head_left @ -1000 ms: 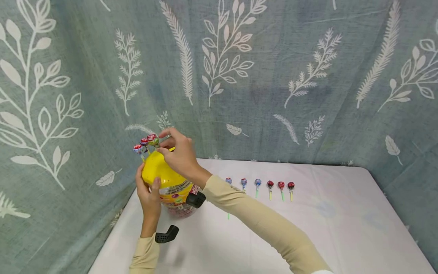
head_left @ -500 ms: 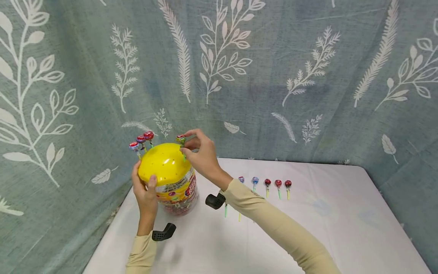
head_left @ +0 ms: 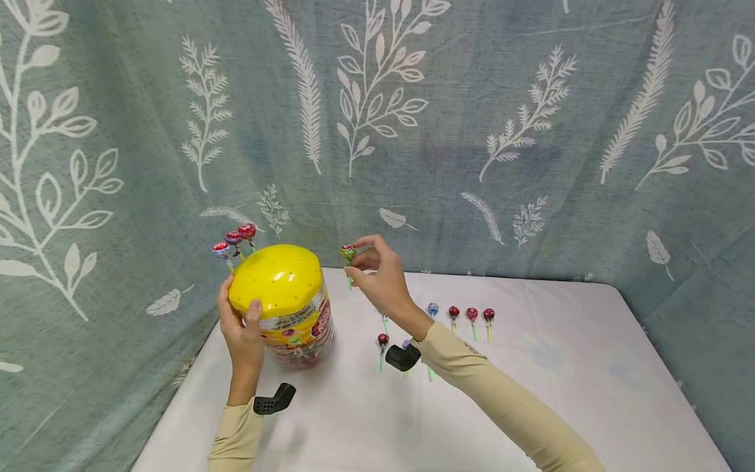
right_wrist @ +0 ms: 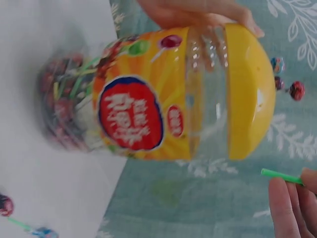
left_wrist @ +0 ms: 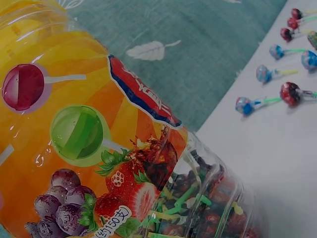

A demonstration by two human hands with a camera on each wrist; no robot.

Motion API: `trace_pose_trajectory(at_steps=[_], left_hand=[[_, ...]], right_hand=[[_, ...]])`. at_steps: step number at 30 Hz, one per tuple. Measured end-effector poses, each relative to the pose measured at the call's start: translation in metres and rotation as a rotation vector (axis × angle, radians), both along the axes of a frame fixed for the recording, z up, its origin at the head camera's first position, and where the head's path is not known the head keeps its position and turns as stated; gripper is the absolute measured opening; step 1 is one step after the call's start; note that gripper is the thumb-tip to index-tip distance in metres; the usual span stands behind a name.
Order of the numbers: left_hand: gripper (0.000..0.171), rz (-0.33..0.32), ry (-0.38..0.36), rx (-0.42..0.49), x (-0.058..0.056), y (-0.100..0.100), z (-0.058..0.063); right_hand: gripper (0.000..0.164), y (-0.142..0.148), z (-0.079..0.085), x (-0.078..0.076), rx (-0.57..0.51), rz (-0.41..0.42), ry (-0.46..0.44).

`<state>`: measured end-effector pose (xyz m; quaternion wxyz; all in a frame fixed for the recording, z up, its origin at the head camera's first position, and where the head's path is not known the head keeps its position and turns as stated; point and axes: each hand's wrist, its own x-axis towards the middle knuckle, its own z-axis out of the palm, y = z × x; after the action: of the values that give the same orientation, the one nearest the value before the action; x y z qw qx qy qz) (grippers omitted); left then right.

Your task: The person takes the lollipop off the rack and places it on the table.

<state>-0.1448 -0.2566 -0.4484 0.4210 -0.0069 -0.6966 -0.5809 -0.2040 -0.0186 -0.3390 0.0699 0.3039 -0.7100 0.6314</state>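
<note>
On the left of the head view stands a clear candy jar (head_left: pixel 303 337) with an orange label and a domed yellow lid (head_left: pixel 277 278) dotted with small holes. My left hand (head_left: pixel 243 341) grips the side of the jar at the lid, thumb in front. Several wrapped lollipops fill the jar's lower part in the left wrist view. Three lollipops (head_left: pixel 234 237) stand stuck in the lid's far left edge. Right of the lid, my right hand (head_left: pixel 382 278) pinches a lollipop (head_left: pixel 348 252) upright by its green stick, clear of the jar. In the right wrist view its stick end (right_wrist: pixel 270 173) points at the lid.
Several more lollipops lie in rows on the white table (head_left: pixel 531 393), among them a dark red one (head_left: pixel 383 339) and a blue one (head_left: pixel 433 308). My right forearm partly covers them. A patterned grey-green cloth (head_left: pixel 448 131) hangs behind and beside the table.
My right hand has moved right, from the lid's far left edge to beyond its right side, with the lollipop in it. The left hand keeps its grip on the jar.
</note>
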Motion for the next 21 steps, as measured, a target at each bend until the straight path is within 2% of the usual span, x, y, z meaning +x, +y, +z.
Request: trace_pose_trajectory(at_steps=[5, 13, 21], left_hand=[[0.06, 0.011, -0.011, 0.002, 0.004, 0.009, 0.009], [0.061, -0.012, 0.015, 0.017, 0.005, 0.008, 0.008], [0.061, -0.017, 0.028, 0.003, 0.002, 0.007, 0.008]], right_hand=[[0.037, 0.02, -0.013, -0.003, -0.008, -0.016, -0.034], [0.039, 0.047, -0.038, -0.001, 0.019, -0.058, -0.067], [0.04, 0.069, -0.063, 0.002, 0.018, -0.118, -0.177]])
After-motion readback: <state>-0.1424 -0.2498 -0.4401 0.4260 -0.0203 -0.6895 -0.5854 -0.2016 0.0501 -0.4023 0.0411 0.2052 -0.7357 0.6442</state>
